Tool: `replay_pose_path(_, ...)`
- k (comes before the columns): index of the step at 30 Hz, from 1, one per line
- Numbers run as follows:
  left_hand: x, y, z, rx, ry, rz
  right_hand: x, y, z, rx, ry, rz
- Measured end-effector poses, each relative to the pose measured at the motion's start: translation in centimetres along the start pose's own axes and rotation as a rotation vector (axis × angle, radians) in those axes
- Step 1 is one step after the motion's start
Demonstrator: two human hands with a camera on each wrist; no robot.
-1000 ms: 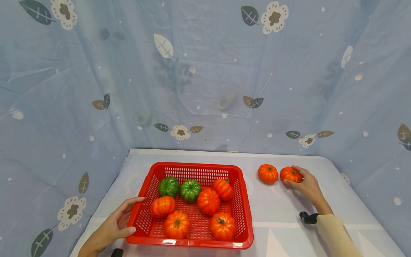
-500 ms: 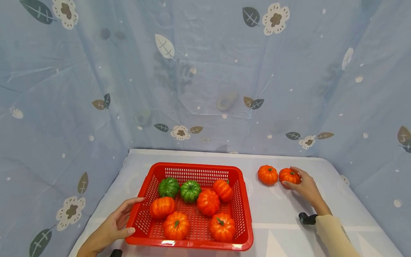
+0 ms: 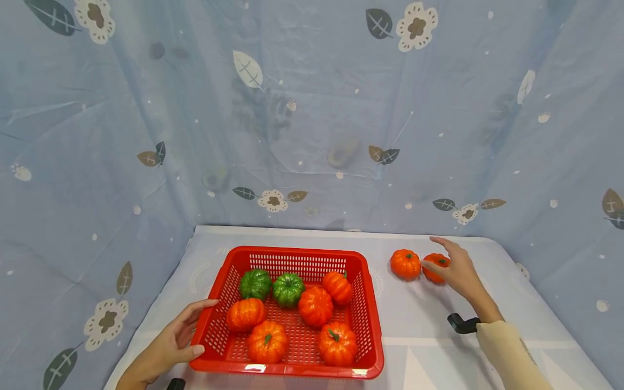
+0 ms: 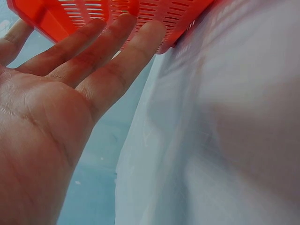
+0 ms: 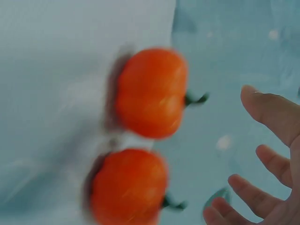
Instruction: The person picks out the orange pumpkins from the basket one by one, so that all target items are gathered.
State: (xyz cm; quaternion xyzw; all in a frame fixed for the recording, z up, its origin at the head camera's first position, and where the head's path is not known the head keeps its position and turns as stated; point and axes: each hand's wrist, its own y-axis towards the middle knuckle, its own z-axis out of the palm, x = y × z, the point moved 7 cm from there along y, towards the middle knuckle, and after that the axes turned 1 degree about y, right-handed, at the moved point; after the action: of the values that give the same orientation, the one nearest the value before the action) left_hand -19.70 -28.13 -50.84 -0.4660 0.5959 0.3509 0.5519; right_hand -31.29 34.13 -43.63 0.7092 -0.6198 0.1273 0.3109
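In the head view, my left hand (image 3: 170, 341) touches the left rim of a red slotted plastic basket (image 3: 283, 370). The left wrist view shows its fingers (image 4: 110, 79) stretched out against the basket's outer side. My right hand (image 3: 462, 273) is spread above the right of two small orange pumpkins (image 3: 437, 259) on the table, partly covering it. Its neighbour, another orange pumpkin (image 3: 405, 264), sits just to the left. In the right wrist view, thumb and fingers (image 5: 255, 197) are apart, with nothing between them; both pumpkins (image 5: 152, 93) stand clear of the fingertips.
Inside the basket lie two green pumpkins (image 3: 288, 290) at the back and several orange pumpkins (image 3: 268, 342). A pale tablecloth (image 3: 404, 314) covers the table. Blue patterned curtain (image 3: 312, 135) hangs behind and at both sides. A black wrist-camera piece (image 3: 463, 324) juts below the right wrist.
My right hand, earlier fingers around the right-hand loose pumpkin, has let go, risen and spread its fingers. That pumpkin has shifted slightly left, beside its neighbour. The left hand has stayed on the basket.
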Motion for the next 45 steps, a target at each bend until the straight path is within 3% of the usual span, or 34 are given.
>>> replay_pose_path(12,-0.1,0.0,0.1,0.005,-0.003,0.007,9.1,0.5,2.1,0.067,0.040,-0.195)
replay_pose_path(28,-0.2,-0.2,0.2,0.001,-0.001,-0.002,17.4,-0.9,5.1,0.122,0.097,-0.435)
replay_pose_path(37,-0.4,-0.3,0.1,0.014,-0.004,0.038,21.2,-1.1,8.0,0.244,0.167,-0.425)
replay_pose_path(45,-0.3,-0.1,0.2,0.000,-0.003,0.015,24.7,-1.8,10.4,0.347,0.203,-0.508)
